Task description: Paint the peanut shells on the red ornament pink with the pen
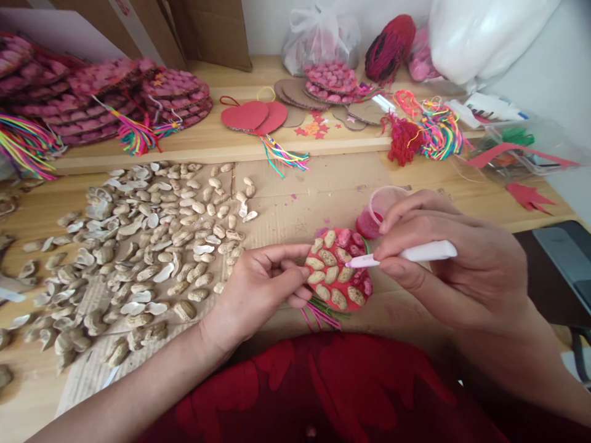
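Observation:
My left hand grips the left edge of a round red disc covered with peanut shells. Most of the shells on it are bare tan; those along its upper right and right edge are painted pink. In my right hand is a white brush-like pen, its pinkish tip touching a shell near the middle of the disc. Green and pink strings hang from the disc's lower edge. Just beyond, a clear plastic cup holds pink paint, partly covered by my right hand.
Loose peanut shells spread over the cardboard sheet on the left. Along the raised shelf stand stacks of pink shell-covered discs, red discs, tassels and yarn. A dark device lies at right.

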Motion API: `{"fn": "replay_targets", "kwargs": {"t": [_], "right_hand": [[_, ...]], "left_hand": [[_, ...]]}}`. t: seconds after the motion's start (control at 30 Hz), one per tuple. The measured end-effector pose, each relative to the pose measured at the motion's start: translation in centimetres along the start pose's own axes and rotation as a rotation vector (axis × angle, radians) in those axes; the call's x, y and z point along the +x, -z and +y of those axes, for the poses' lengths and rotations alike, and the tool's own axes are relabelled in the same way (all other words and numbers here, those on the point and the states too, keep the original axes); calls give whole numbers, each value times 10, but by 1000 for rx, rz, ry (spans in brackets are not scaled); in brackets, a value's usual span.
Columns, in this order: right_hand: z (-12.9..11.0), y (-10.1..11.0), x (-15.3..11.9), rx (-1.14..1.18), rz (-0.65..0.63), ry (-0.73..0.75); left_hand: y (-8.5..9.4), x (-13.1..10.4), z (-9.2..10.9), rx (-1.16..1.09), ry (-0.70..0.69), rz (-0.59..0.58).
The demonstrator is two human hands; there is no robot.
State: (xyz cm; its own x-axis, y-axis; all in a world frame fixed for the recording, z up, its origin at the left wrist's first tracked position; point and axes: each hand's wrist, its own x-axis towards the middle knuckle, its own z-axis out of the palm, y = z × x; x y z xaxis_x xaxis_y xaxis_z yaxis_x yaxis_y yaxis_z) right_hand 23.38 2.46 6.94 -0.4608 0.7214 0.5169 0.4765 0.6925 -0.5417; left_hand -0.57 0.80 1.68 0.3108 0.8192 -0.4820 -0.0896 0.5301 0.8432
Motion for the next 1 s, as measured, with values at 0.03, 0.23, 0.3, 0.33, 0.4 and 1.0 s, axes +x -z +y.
{"fn": "replay_targets", "kwargs": {"t": [0.03,0.23,0.3,0.33,0.4,1.0], "right_hand": [[0,0,0,-4,3,-7],[2,0,1,-11,-14,38],[2,-1,2,-13,-15,45],[2,-1,2,-15,-19,48],[1,-2,2,-24,-27,54],[-1,-2,1,-32,-69,42]], "left_hand": [[0,0,0,3,0,-2],[0,-1,2,27,9,3],[-1,-1,3,28,6,-1],[-1,-1,3,28,3,-6],[-2,-1,3,23,-1,-11],[-6,-3,8,81,35,40]]}}
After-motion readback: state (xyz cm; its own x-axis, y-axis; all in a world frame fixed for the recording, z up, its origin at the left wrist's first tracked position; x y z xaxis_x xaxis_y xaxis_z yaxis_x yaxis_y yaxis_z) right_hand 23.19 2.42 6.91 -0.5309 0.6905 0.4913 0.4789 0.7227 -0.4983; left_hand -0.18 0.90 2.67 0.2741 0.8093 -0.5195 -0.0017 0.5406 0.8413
